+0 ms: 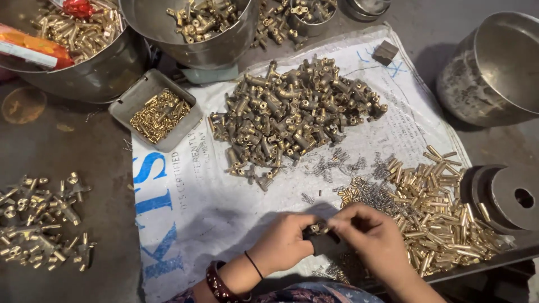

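Where both hands meet at six o'clock, left hand (pixel 283 242) pinched on a small brass fitting (pixel 318 228), fingers curled shut around it. Right hand (pixel 375 239) closed too, fingertips (pixel 337 223) pressed at the same fitting from the other side; whether pinching a spring or only the fitting, cannot tell. Dark block (pixel 325 244) under both hands, mostly covered, shape unclear. Bangle (pixel 218 283) and thin black band on left wrist, forearm cut off by bottom edge.

At twelve o'clock from the hands, big heap of fittings (pixel 292 115) on white printed sack (pixel 191 213). At three o'clock, pile of brass pins (pixel 443 213), with loose springs (pixel 365 191) between pile and heap, too fine to count. Round steel weight (pixel 508 197) at three o'clock edge, partly out of frame. At ten o'clock, grey tray (pixel 124 102) of small brass bits. At nine o'clock, second scatter of fittings (pixel 42 221) on the dark floor. Steel bowls (pixel 95 73) along the top, cropped; pot (pixel 494 67) at two o'clock, inside not visible.
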